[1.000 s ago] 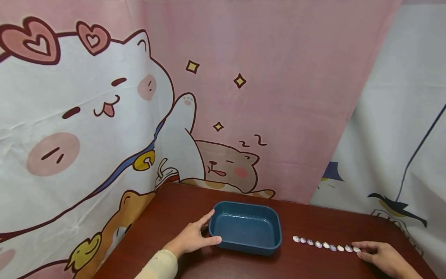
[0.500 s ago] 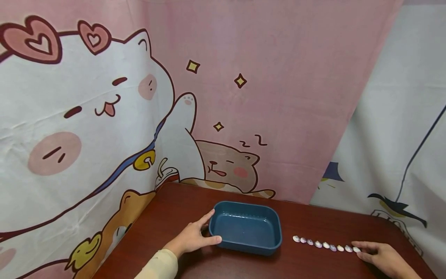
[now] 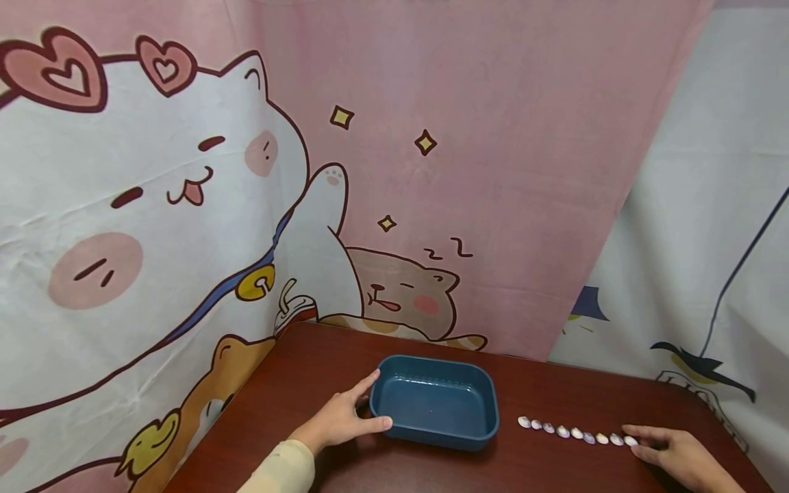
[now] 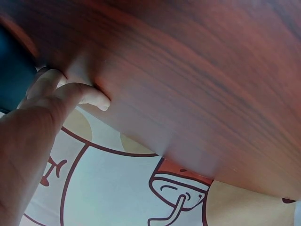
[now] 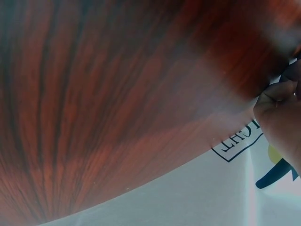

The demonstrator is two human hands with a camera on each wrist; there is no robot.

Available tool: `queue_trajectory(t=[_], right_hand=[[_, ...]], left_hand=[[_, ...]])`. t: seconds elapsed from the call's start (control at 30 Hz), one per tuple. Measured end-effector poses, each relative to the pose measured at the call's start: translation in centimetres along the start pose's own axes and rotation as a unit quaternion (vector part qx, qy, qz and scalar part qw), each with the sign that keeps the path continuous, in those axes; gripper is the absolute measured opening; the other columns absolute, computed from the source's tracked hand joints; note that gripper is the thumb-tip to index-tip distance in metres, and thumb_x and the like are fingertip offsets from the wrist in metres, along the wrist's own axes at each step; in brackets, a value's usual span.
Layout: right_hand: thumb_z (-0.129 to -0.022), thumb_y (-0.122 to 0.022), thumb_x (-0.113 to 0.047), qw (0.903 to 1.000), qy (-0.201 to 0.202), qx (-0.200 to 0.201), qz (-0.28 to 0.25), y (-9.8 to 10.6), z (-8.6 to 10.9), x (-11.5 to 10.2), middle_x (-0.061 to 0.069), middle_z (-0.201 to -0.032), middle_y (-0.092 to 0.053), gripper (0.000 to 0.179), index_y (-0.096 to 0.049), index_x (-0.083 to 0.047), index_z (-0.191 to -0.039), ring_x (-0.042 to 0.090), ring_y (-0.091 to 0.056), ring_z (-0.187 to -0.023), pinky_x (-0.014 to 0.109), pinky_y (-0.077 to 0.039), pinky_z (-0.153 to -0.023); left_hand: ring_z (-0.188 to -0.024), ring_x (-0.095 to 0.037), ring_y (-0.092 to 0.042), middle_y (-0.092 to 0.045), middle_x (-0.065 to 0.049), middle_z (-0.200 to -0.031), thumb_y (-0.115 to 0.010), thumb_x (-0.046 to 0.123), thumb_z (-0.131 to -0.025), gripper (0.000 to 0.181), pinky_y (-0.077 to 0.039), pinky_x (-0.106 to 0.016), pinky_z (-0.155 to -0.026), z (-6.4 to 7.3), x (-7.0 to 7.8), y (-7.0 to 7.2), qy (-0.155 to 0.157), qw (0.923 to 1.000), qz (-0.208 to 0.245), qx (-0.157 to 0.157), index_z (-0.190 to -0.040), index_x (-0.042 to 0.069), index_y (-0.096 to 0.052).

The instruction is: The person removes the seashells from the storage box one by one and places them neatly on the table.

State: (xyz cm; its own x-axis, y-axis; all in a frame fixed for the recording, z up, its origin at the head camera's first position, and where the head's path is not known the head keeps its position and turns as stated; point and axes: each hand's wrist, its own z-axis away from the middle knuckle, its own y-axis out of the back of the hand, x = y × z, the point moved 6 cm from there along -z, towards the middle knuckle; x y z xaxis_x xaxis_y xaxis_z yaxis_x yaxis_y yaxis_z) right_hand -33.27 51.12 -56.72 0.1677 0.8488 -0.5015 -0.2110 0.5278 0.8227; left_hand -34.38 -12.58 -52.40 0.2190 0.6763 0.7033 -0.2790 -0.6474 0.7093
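Note:
A dark blue rectangular plastic tub stands on the brown wooden table, its inside in sight. My left hand holds it at the left end, index finger at the back corner and thumb along the front wall. In the left wrist view, other fingers bend down beside the tub. To the tub's right runs a slanting row of several small white and purplish seashells. At the row's right end, my right hand pinches the last seashell between thumb and index finger. The right wrist view hides that seashell.
The table meets a hanging pink and white cloth at its back edge. Printed cartoon cats cover the cloth on the left. The seashell row starts a short way right of the tub.

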Motion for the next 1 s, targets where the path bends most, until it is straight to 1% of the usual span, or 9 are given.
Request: queue_trajectory(t=[0.1, 0.3, 0.43, 0.53, 0.6, 0.67, 0.83, 1.0], right_hand=[[-0.087, -0.083, -0.056, 1.0, 0.002, -0.001, 0.0, 0.01, -0.14, 0.13, 0.038, -0.132, -0.065, 0.075, -0.069, -0.002, -0.138, 0.052, -0.06, -0.118, 0.065, -0.051, -0.093], [-0.086, -0.084, -0.056, 1.0, -0.004, -0.001, -0.003, 0.07, -0.25, 0.25, 0.033, -0.128, -0.068, 0.078, -0.068, -0.002, -0.139, 0.047, -0.061, -0.115, 0.065, -0.051, -0.093], [-0.087, -0.083, -0.056, 1.0, 0.001, 0.002, -0.004, 0.04, -0.08, 0.09, 0.025, -0.121, -0.072, 0.079, -0.066, 0.0, -0.141, 0.04, -0.063, -0.11, 0.063, -0.052, -0.093], [-0.087, -0.084, -0.054, 1.0, 0.003, 0.006, -0.005, -0.03, 0.03, -0.05, 0.017, -0.116, -0.074, 0.079, -0.066, 0.001, -0.141, 0.032, -0.063, -0.105, 0.06, -0.053, -0.092], [-0.087, -0.084, -0.053, 0.9999, 0.001, 0.008, -0.007, -0.1, 0.08, -0.08, 0.016, -0.115, -0.074, 0.08, -0.065, 0.002, -0.141, 0.031, -0.063, -0.104, 0.059, -0.053, -0.092], [-0.087, -0.085, -0.053, 0.9999, 0.0, 0.009, -0.009, -0.15, 0.1, -0.07, 0.016, -0.115, -0.075, 0.081, -0.064, 0.003, -0.141, 0.031, -0.063, -0.104, 0.059, -0.053, -0.091], [-0.086, -0.085, -0.052, 0.9998, -0.007, 0.011, -0.015, -0.23, 0.1, 0.08, 0.02, -0.115, -0.074, 0.08, -0.064, 0.003, -0.141, 0.038, -0.063, -0.107, 0.062, -0.052, -0.092], [-0.087, -0.085, -0.051, 0.9997, -0.01, 0.009, -0.021, -0.17, 0.2, -0.04, 0.021, -0.117, -0.074, 0.08, -0.064, 0.003, -0.142, 0.041, -0.063, -0.109, 0.063, -0.052, -0.093]], left_hand=[[-0.142, -0.041, -0.06, -0.06, -0.019, -0.155, -0.078, 0.067, -0.087, 0.107, -0.044, -0.076, -0.109, 0.0, -0.03, -0.01, -0.002, 1.0, 0.002, 0.0, -0.172, 0.03, -0.025], [-0.142, -0.041, -0.06, -0.06, -0.018, -0.156, -0.078, 0.067, -0.087, 0.107, -0.044, -0.077, -0.11, 0.02, -0.05, 0.0, 0.0, 1.0, 0.003, -0.001, -0.172, 0.03, -0.025], [-0.142, -0.041, -0.06, -0.06, -0.018, -0.156, -0.078, 0.067, -0.087, 0.106, -0.043, -0.077, -0.11, 0.01, -0.03, 0.03, 0.002, 1.0, 0.002, 0.0, -0.172, 0.031, -0.025], [-0.142, -0.041, -0.06, -0.06, -0.018, -0.155, -0.078, 0.067, -0.087, 0.107, -0.043, -0.078, -0.109, 0.02, 0.0, 0.02, 0.004, 1.0, -0.002, -0.001, -0.172, 0.031, -0.025], [-0.142, -0.042, -0.06, -0.06, -0.018, -0.155, -0.078, 0.068, -0.087, 0.107, -0.043, -0.078, -0.109, 0.0, 0.02, 0.01, 0.005, 1.0, -0.005, 0.0, -0.172, 0.031, -0.025], [-0.141, -0.043, -0.06, -0.06, -0.019, -0.155, -0.077, 0.069, -0.087, 0.107, -0.043, -0.079, -0.108, 0.01, 0.04, -0.01, 0.007, 1.0, -0.006, -0.001, -0.172, 0.031, -0.024], [-0.142, -0.043, -0.06, -0.06, -0.019, -0.155, -0.077, 0.069, -0.087, 0.107, -0.043, -0.078, -0.109, 0.1, 0.06, -0.03, 0.008, 1.0, -0.005, -0.001, -0.172, 0.031, -0.025], [-0.142, -0.042, -0.059, -0.059, -0.019, -0.156, -0.077, 0.069, -0.087, 0.107, -0.043, -0.078, -0.109, 0.13, 0.04, -0.02, 0.007, 1.0, -0.001, -0.001, -0.172, 0.032, -0.024]])
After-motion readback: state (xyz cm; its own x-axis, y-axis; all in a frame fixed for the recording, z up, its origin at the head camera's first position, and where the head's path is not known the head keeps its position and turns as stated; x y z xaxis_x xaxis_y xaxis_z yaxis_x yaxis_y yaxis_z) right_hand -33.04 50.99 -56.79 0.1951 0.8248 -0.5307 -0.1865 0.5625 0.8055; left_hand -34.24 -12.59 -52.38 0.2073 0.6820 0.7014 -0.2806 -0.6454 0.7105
